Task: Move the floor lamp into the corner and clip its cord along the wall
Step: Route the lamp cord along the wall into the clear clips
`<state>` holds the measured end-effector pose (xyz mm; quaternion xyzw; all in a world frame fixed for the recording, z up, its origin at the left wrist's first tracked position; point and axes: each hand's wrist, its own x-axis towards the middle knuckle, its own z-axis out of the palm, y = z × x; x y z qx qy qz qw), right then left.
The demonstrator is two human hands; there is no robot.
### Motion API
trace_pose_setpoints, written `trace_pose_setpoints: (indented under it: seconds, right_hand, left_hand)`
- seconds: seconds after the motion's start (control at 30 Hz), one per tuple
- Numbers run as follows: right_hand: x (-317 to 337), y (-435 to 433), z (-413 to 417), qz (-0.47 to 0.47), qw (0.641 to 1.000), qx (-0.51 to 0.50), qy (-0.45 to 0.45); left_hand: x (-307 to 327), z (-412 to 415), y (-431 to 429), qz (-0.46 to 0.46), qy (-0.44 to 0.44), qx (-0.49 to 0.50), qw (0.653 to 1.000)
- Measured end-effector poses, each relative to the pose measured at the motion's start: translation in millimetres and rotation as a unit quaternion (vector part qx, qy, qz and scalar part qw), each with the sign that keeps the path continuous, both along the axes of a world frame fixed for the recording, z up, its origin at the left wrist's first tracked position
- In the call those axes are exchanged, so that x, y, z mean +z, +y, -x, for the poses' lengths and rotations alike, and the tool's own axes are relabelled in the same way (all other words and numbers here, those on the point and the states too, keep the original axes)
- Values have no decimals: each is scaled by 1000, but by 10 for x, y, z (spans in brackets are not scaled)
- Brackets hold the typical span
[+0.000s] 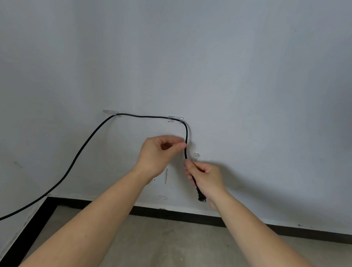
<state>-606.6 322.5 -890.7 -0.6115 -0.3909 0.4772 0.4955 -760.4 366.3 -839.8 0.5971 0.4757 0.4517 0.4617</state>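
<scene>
Black cord runs through two clear clips on the wall, then drops; left end cut off at frame edge, lamp unseen. Left hand pinches cord; right hand grips it above the plug, fist hiding part; third clip faint.

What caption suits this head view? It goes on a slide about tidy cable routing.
Both hands, left and right, guide a black cord down from two clear wall clips toward a third.
</scene>
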Motion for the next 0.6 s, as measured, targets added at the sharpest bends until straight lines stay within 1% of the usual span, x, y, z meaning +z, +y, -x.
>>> trace_pose_setpoints:
  seconds: [0.1, 0.17, 0.23, 0.37, 0.47, 0.6]
  right_hand:
    - [-65, 23, -59, -10, 999, 26, -42]
    - [-123, 13, -125, -12, 995, 47, -92]
    - [-177, -6, -210, -25, 988, 45, -144]
    - [-237, -20, -333, -49, 962, -17, -270]
    - [-246, -39, -338, -76, 948, -58, -303]
    - [-271, -56, -298, -120, 925, -75, -354]
  left_hand:
    - [-34, -162, -2, -14, 64, 11, 998]
    - [-52, -238, 18, -20, 81, 39, 996]
    - [-76, -290, 35, -20, 96, 51, 994]
    - [-155, -347, 32, -9, 76, 59, 995]
    - [-197, -367, 27, -5, 57, 74, 996]
    - [-218, -379, 13, -5, 42, 83, 996]
